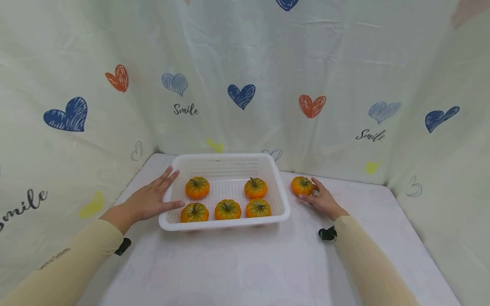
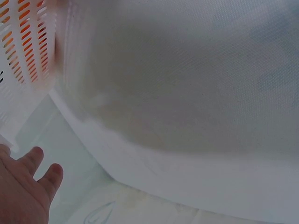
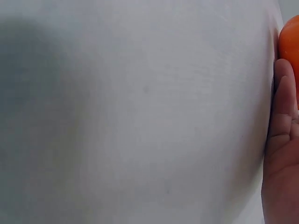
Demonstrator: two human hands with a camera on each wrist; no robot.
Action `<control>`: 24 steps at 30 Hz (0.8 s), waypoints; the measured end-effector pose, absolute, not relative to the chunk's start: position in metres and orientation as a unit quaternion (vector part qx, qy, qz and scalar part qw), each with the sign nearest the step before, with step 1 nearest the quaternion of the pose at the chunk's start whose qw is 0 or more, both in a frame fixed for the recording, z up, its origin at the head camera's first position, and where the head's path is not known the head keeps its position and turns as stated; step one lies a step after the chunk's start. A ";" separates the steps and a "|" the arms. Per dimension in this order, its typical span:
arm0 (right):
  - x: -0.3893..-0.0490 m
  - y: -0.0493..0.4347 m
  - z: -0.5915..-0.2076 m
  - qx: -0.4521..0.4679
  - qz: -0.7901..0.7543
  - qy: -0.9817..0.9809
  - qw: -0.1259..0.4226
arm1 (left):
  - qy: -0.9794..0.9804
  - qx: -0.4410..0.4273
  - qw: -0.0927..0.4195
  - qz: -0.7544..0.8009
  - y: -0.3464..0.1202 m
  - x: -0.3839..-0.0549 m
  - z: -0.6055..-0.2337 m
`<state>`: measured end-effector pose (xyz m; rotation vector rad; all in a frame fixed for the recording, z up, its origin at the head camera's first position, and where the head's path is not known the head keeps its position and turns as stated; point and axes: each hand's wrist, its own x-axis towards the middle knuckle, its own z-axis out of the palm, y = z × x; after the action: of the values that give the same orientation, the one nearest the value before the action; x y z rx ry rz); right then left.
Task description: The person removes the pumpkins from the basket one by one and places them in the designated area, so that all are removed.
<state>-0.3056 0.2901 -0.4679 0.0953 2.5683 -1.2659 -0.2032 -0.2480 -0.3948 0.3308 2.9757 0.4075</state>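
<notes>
A white plastic basket [image 1: 226, 226] with slotted walls holds several small orange-and-green pumpkins, among them one at its back left [image 1: 197, 188]. My left hand [image 1: 151, 199] is at the basket's left rim, fingers spread and straight, thumb reaching over the edge. In the left wrist view, that hand [image 2: 23, 186] appears beside the basket wall [image 2: 30, 51]. Right of the basket, another small pumpkin [image 1: 302, 186] sits on the table. My right hand [image 1: 324, 200] grips it from its right side, with thumb and fingers about it. Only part of this pumpkin [image 3: 290, 42] shows in the right wrist view.
A table [image 1: 229, 267] with a pale cover carries the basket and the loose pumpkin. Behind and beside it hangs a light curtain [image 1: 275, 131] printed with hearts and the word Smile, close to the basket's back rim.
</notes>
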 end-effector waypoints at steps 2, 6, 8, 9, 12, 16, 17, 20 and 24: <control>-0.304 0.294 -0.464 0.026 -0.426 0.892 0.149 | 0.983 0.109 0.060 0.136 -0.247 -0.203 -0.395; -0.301 0.304 -0.449 0.017 -0.401 0.898 0.181 | 0.983 0.112 0.057 0.136 -0.247 -0.204 -0.394; -0.298 0.309 -0.437 0.009 -0.388 0.901 0.194 | 0.983 0.112 0.058 0.136 -0.247 -0.203 -0.394; -0.297 0.312 -0.430 0.004 -0.382 0.903 0.196 | 0.983 0.111 0.060 0.136 -0.247 -0.203 -0.394; -0.294 0.316 -0.402 -0.023 -0.364 0.912 0.188 | 0.983 0.110 0.061 0.135 -0.248 -0.202 -0.393; -0.293 0.309 -0.360 -0.069 -0.361 0.916 0.161 | 0.983 0.112 0.057 0.134 -0.249 -0.201 -0.392; -0.294 0.305 -0.350 -0.081 -0.362 0.915 0.157 | 0.983 0.112 0.057 0.134 -0.249 -0.201 -0.392; -0.297 0.287 -0.324 -0.109 -0.353 0.917 0.152 | 0.983 0.112 0.057 0.135 -0.249 -0.201 -0.392; -0.303 0.255 -0.304 -0.138 -0.338 0.916 0.166 | 0.982 0.113 0.058 0.140 -0.247 -0.201 -0.393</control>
<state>-0.3026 0.2545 -0.3038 -0.3924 2.6077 -0.9626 -0.2011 -0.2472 -0.3931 0.3438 2.9748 0.4257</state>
